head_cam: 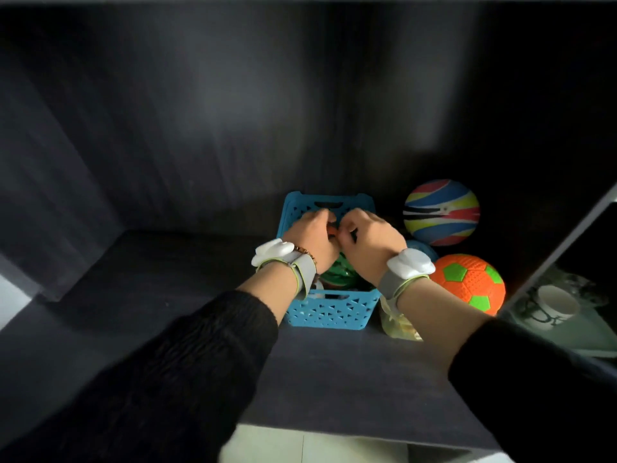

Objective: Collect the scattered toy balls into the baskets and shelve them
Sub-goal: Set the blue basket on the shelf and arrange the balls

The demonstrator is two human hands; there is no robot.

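Hands meet over the middle of the blue basket (329, 312), knuckles up and fingers curled downward. The left hand (312, 235) and the right hand (369, 240) sit almost touching, and a small patch of orange shows in the gap between them; both grips are curled in around that spot, though whether either one actually pinches it cannot be told, since the fingertips are hidden behind the knuckles. Each wrist carries a grey strap with a white module on top, and the left wrist also has a beaded bracelet. Black sleeves cover both forearms.

Under the wrists, inside the basket, a green ball (340, 274) with red markings shows partly. The basket is a perforated plastic one, rectangular, its long axis running away from the camera toward the back of the shelf (167, 295), with a handle slot in its far end wall. It stands upright on the dark shelf board, right of centre.

Just right of the basket lie an orange ball (470, 282) with green patches in front and a striped multicoloured ball (440, 212) behind it, with a sliver of a blue ball between them. A pale translucent object rests by the basket's near right corner, partly behind the right forearm.
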